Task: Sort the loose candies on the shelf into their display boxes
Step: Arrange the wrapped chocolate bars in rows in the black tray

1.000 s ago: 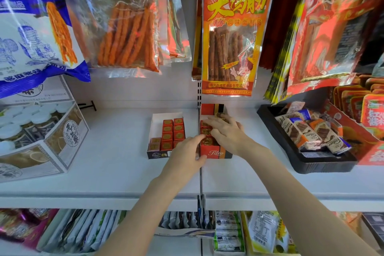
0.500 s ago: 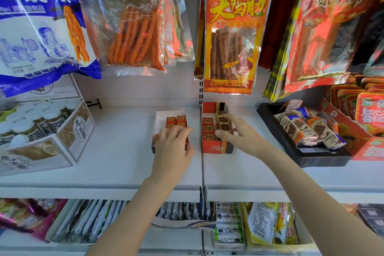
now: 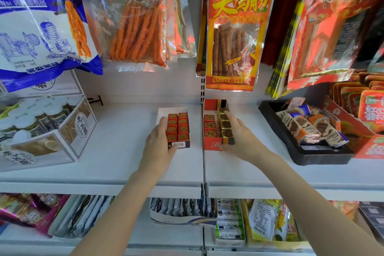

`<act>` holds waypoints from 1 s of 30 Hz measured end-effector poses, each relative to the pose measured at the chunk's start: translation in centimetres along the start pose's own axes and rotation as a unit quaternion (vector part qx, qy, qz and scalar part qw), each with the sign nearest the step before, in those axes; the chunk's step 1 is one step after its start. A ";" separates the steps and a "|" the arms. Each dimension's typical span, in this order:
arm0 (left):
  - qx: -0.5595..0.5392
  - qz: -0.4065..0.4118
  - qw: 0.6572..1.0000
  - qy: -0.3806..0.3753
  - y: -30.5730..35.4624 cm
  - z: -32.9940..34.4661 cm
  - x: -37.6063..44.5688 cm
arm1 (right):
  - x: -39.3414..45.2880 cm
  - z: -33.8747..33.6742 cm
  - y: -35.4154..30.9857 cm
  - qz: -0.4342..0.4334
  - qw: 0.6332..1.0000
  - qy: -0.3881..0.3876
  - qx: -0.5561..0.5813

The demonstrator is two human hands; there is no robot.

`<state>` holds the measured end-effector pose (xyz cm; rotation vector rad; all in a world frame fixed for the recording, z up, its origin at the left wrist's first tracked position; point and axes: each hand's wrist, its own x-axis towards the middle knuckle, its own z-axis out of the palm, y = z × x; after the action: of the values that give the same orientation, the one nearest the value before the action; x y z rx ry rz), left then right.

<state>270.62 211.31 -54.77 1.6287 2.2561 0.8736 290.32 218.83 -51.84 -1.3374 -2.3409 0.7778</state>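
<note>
Two small display boxes stand side by side on the white shelf (image 3: 116, 164). The left box (image 3: 180, 144) is white inside with a dark front and holds two rows of red square candies (image 3: 178, 125). My left hand (image 3: 160, 145) grips its left side and front corner. The right box (image 3: 212, 145) is red and black, with a row of red candies (image 3: 209, 125) and a row of gold candies (image 3: 224, 124). My right hand (image 3: 241, 139) clasps that box's right side, fingers over the gold row, thumb at the front.
A black tray (image 3: 299, 151) of wrapped chocolate bars sits to the right, red packs behind it. A carton of white-lidded jars (image 3: 41, 131) stands at the left. Snack bags (image 3: 232, 33) hang above the boxes. A lower shelf holds more packets.
My left hand left the red-and-black box and took hold of the left box. My right hand slid from the top of the right box to its right side. The camera moved closer.
</note>
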 end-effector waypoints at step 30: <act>-0.021 0.261 0.958 -0.116 16.2 8.6 -4.6 | -10.7 -12.2 13.0 0.205 0.941 0.220 -0.157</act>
<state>289.30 213.25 -52.92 2.2203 1.6616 0.7735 311.07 218.50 -50.22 -1.9398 -1.9029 0.1644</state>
